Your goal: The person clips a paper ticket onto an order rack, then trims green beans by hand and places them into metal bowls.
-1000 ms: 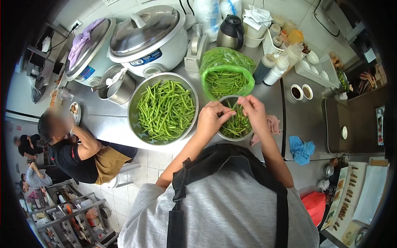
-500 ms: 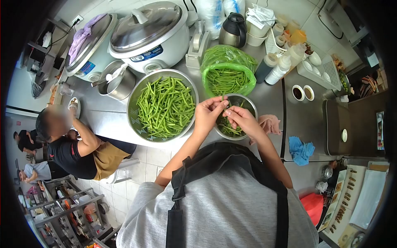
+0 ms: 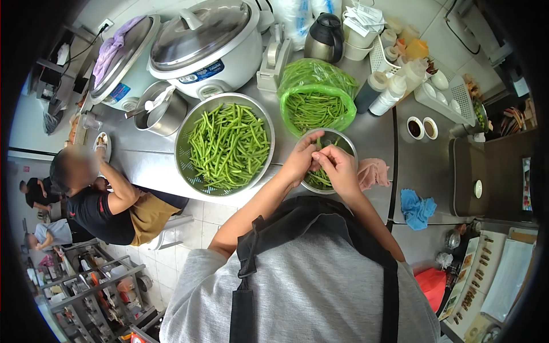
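My left hand (image 3: 302,159) and my right hand (image 3: 338,167) meet over a small steel bowl (image 3: 355,158), fingertips pinched close together. A thin green bean (image 3: 318,140) shows at the fingers of my left hand; its other end is hidden where my right hand pinches. Cut pieces of green bean (image 3: 318,180) lie in the bowl under my hands. On the left, a wide steel colander (image 3: 180,166) holds a heap of green beans (image 3: 229,146). Behind the bowl, an opened green plastic bag (image 3: 320,74) is full of long beans (image 3: 314,110).
Two large rice cookers (image 3: 203,54) and a steel pot (image 3: 167,120) stand at the back left. A tape dispenser (image 3: 274,66), a thermos jug (image 3: 324,37) and squeeze bottles (image 3: 389,94) line the back. A pink cloth (image 3: 374,173) lies right of the bowl. A person (image 3: 108,200) sits at left.
My hands have shifted slightly, with the right fingers now overlapping the left ones and the left fingers straighter. The colander, bag and bowl stay in place.
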A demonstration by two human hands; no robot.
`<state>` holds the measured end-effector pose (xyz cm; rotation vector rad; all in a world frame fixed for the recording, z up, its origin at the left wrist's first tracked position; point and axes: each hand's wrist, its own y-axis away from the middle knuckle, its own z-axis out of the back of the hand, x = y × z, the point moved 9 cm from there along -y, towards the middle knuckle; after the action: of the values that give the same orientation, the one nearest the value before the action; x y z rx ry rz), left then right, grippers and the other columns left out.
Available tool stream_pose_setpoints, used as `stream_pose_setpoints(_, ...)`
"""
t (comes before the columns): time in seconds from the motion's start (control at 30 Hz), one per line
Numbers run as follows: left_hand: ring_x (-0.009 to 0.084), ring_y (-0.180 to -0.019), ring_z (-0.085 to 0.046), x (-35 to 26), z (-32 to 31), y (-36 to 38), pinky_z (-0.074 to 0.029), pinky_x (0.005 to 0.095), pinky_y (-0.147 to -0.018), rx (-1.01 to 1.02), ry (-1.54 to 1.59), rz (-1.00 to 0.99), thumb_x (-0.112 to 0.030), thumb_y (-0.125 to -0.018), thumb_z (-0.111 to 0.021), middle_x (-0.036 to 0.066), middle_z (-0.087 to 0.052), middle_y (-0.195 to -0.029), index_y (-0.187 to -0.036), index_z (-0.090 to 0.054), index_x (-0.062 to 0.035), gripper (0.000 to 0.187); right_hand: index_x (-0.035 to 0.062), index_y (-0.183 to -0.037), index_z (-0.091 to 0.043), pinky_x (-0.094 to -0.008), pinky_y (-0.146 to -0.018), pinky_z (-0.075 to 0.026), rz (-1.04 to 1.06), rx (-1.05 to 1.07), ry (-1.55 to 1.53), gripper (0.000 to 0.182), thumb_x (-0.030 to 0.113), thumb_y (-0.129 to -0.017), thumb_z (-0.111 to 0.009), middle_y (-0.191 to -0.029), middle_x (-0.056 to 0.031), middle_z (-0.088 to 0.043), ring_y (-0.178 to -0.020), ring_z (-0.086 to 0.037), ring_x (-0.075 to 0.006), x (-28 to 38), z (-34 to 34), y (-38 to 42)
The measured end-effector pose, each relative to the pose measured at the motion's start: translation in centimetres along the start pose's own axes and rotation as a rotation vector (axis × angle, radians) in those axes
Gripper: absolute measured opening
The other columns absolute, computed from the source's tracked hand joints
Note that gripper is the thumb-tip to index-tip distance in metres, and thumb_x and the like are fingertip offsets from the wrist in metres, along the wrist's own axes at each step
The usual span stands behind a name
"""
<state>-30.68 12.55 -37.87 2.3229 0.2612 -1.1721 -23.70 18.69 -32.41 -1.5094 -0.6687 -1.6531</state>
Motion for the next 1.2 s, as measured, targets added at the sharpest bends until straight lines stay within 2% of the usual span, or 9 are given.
stream_pose_setpoints(0.23, 0.0101, -0.066, -0.057, 0.0, -2.2, -1.7, -0.048, 0.0219, -0.058, 0.119, 0.087, 0.148, -0.008, -0.096, -0.037, 0.006, -0.061, -0.088, -0.14, -0.036, -0.003, 0.044, -0.0021, -0.085, -0.058, -0.0237, -0.059, -0.046, 0.111, -0.064, 0.088, 0.009, 0.004, -0.09, -0.063, -0.074, -0.0041, -0.057, -0.065, -0.06, -0.0089, 1.8, 2.0, 0.0)
stream_pose_setpoints(0.33, 0.0113, -0.064, -0.057, -3.5, -0.4, -4.2, -0.049, 0.0234, -0.059, 0.004, -0.269, -0.2, -0.007, -0.094, -0.04, 0.007, -0.06, -0.082, -0.138, -0.035, -0.0002, 0.045, -0.0003, -0.084, -0.058, -0.026, -0.056, -0.044, 0.289, -0.19, 0.218, 0.01, 0.006, -0.087, -0.066, -0.071, -0.0057, -0.057, -0.06, -0.056, -0.0108, 3.0, 3.5, 0.1)
stream_pose_setpoints(0.43, 0.0203, -0.062, -0.061, -7.4, 2.0, -6.3, -0.051, 0.0305, -0.062, -0.215, -0.637, -0.437, -0.004, -0.089, -0.044, 0.012, -0.061, -0.078, -0.125, -0.05, 0.0001, 0.038, 0.0006, -0.083, -0.058, -0.0259, -0.056, -0.043, 0.246, -0.156, 0.181, 0.008, 0.004, -0.085, -0.064, -0.072, -0.006, -0.058, -0.06, -0.053, -0.0117, 3.4, 4.1, -0.3)
stream_pose_setpoints(0.53, 0.0301, -0.072, -0.065, -7.0, 2.7, -9.3, -0.052, 0.0399, -0.07, -0.122, -1.261, -0.545, -0.003, -0.084, -0.049, 0.019, -0.063, -0.077, -0.106, -0.064, -0.0026, 0.027, 0.0014, -0.085, -0.061, -0.0281, -0.06, -0.046, 0.096, 0.064, 0.197, 0.003, 0.004, -0.085, -0.061, -0.076, -0.0074, -0.061, -0.062, -0.058, -0.0173, 0.7, 2.8, -1.2)
stream_pose_setpoints(0.57, 0.037, -0.087, -0.063, -6.3, 3.0, -9.9, -0.051, 0.0446, -0.08, -0.137, -1.308, -0.578, -0.006, -0.082, -0.053, 0.022, -0.063, -0.088, -0.088, -0.069, -0.005, 0.017, 0.0015, -0.086, -0.062, -0.0292, -0.062, -0.048, 0.186, 0.096, 0.269, 0.004, 0.005, -0.085, -0.061, -0.079, -0.0086, -0.063, -0.064, -0.06, -0.0195, 0.5, 2.4, -1.1)
stream_pose_setpoints(0.67, 0.0339, -0.096, -0.061, -5.3, 2.9, -10.2, -0.05, 0.043, -0.086, -0.287, -1.696, -0.376, -0.011, -0.082, -0.058, 0.018, -0.063, -0.099, -0.086, -0.068, -0.0044, 0.013, 0.002, -0.09, -0.066, -0.0322, -0.065, -0.051, 0.372, 0.142, 0.43, 0.008, 0.006, -0.085, -0.061, -0.088, -0.0117, -0.067, -0.068, -0.064, -0.0253, -0.1, 1.7, -0.6)
stream_pose_setpoints(0.77, 0.0323, -0.097, -0.059, -5.4, 3.1, -11.2, -0.049, 0.0409, -0.088, -0.323, -1.892, -0.519, -0.014, -0.079, -0.064, 0.016, -0.061, -0.107, -0.084, -0.068, -0.0043, 0.012, 0.0023, -0.091, -0.069, -0.032, -0.067, -0.052, 0.237, 0.127, 0.448, 0.012, 0.01, -0.085, -0.064, -0.087, -0.0128, -0.069, -0.07, -0.066, -0.0249, -0.7, 2.1, -0.9)
stream_pose_setpoints(0.93, 0.0298, -0.097, -0.059, -5.2, 2.6, -11.7, -0.05, 0.0404, -0.086, -0.149, -1.983, -0.509, -0.017, -0.073, -0.072, 0.014, -0.064, -0.096, -0.087, -0.068, -0.0058, 0.018, 0.0016, -0.091, -0.071, -0.0286, -0.064, -0.052, -0.247, 0.23, 0.566, 0.015, 0.015, -0.086, -0.069, -0.073, -0.0109, -0.07, -0.066, -0.066, -0.0159, -1.1, 3.1, -1.1)
stream_pose_setpoints(1.2, 0.0267, -0.09, -0.057, -12.0, -2.2, -3.9, -0.049, 0.0379, -0.08, -0.103, -1.583, -0.929, -0.01, -0.072, -0.07, 0.006, -0.063, -0.088, -0.084, -0.069, -0.0102, 0.012, 0.0035, -0.111, -0.065, -0.0303, -0.066, -0.052, -0.021, -0.093, 0.336, 0.028, 0.02, -0.088, -0.068, -0.083, -0.0132, -0.07, -0.069, -0.068, -0.0194, -0.2, 5.8, -2.0)
